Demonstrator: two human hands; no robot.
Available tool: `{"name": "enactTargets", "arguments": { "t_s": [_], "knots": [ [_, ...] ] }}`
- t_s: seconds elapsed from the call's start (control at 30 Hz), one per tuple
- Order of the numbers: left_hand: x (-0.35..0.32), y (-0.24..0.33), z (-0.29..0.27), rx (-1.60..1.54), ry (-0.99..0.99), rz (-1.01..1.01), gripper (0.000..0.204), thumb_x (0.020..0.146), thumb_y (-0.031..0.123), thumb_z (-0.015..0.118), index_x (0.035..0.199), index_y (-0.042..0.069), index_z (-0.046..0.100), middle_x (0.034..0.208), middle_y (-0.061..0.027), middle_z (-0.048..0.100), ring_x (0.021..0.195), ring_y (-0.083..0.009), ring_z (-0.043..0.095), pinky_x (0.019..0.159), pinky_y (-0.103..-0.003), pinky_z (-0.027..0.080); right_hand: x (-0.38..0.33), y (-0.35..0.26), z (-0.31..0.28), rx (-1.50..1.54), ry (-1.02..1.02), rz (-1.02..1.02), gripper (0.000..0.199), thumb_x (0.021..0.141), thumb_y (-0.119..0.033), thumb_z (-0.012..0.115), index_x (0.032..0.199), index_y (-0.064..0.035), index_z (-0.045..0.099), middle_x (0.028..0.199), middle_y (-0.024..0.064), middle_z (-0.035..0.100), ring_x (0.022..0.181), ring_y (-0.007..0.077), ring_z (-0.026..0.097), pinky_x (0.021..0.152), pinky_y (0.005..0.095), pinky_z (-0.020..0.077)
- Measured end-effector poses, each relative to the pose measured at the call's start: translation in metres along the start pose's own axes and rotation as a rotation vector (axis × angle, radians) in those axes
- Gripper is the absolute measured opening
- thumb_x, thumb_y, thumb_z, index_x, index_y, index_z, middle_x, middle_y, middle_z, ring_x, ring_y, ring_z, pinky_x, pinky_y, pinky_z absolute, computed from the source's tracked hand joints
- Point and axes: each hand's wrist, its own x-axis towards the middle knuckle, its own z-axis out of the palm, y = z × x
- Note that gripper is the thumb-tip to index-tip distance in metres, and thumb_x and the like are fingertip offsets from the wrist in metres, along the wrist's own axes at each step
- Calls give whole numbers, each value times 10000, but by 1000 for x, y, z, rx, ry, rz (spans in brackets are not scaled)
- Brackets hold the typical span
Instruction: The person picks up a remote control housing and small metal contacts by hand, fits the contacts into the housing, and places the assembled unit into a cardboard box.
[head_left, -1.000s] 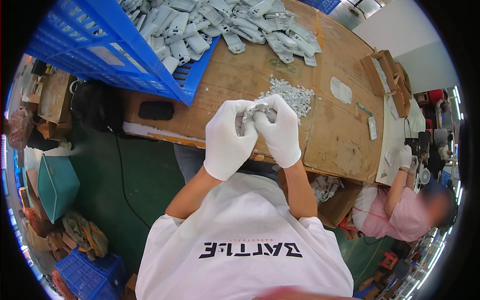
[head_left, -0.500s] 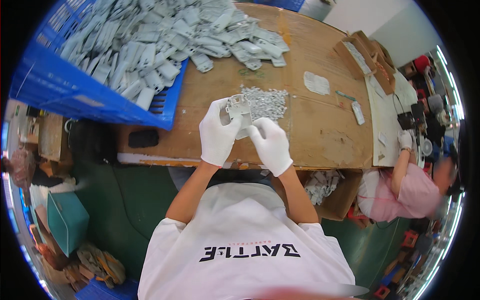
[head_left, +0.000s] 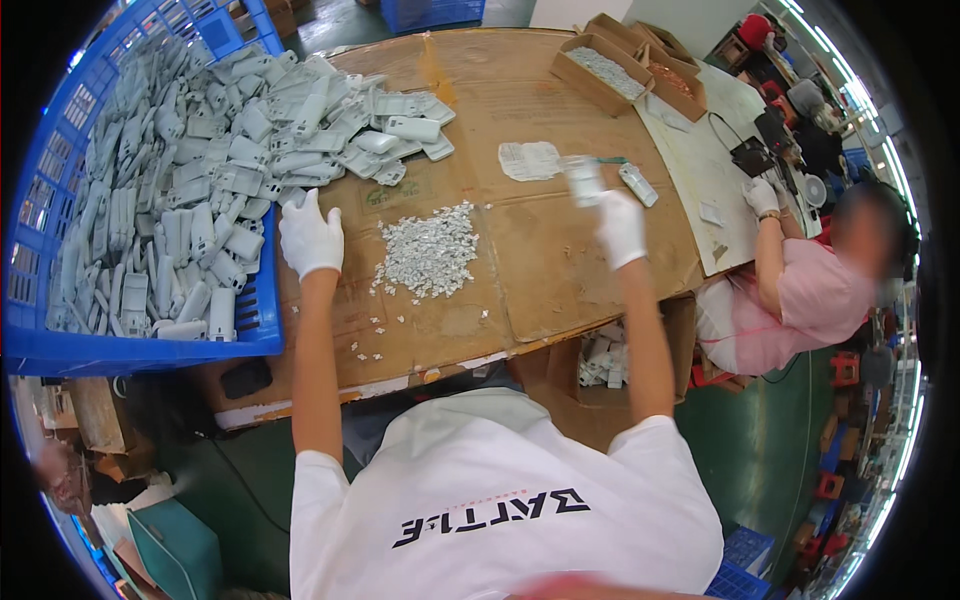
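Note:
My left hand (head_left: 311,236), in a white knit glove, reaches to the near right edge of a heap of pale grey plastic housings (head_left: 240,180). Its thumb stands apart from the fingers, and nothing shows in its grasp. Out to the right, my gloved right hand (head_left: 622,228) grips a pale plastic housing (head_left: 583,182), smeared by motion, above the table. Between the two hands a patch of small silvery metal pieces (head_left: 428,250) is spread over the cardboard tabletop (head_left: 540,270).
A blue plastic crate (head_left: 150,352) holds much of the heap. Beyond my right hand lie a flat white sheet (head_left: 528,161) and a single white housing (head_left: 638,185). Small-part boxes (head_left: 600,75) stand far right. A carton (head_left: 680,350) sits below the table edge; a co-worker (head_left: 820,280) sits right.
Earlier both hands held a housing together over the table. Now they are apart: the left has gone to the heap, the right has swung rightward with a housing. The view has shifted.

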Motion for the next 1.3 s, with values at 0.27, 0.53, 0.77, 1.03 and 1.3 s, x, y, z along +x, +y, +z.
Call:
{"name": "enactTargets", "arguments": {
  "t_s": [0.27,0.53,0.77,1.03,1.3],
  "knots": [
    [41,-13,18,269,-66,48,178,905,292,650,1012,150,654,977,-132,641,863,-341,690,681,-453,576,57,120,-61,-562,154,815,432,895,-345,503,939,37,701,977,294,685,908,441,670,807,517,510],
    [-18,-12,-22,255,-48,61,219,915,89,558,1113,166,609,950,-123,620,839,-316,680,691,-428,569,4,-65,43,162,-182,-38,204,854,-108,507,955,-55,676,1035,167,656,993,344,612,889,429,495],
    [-74,-22,-51,67,-303,302,451,852,198,665,1278,213,518,992,-151,597,910,-348,647,745,-479,550,-12,-119,79,245,-65,-169,236,847,20,559,1037,-79,657,1131,120,661,1070,316,617,900,396,521],
    [-63,-45,-37,38,-235,445,429,890,103,562,1276,289,586,1042,-124,589,898,-322,672,727,-445,555,-25,-142,56,149,-41,-199,169,840,-34,639,993,-102,662,973,92,662,907,293,644,797,391,532],
    [-30,-60,-30,173,-169,401,200,803,258,708,938,124,649,981,-130,593,844,-301,672,705,-436,541,-33,-166,77,154,-207,163,80,826,-173,717,865,-107,697,867,94,637,863,293,642,775,415,521]
  ]
}}
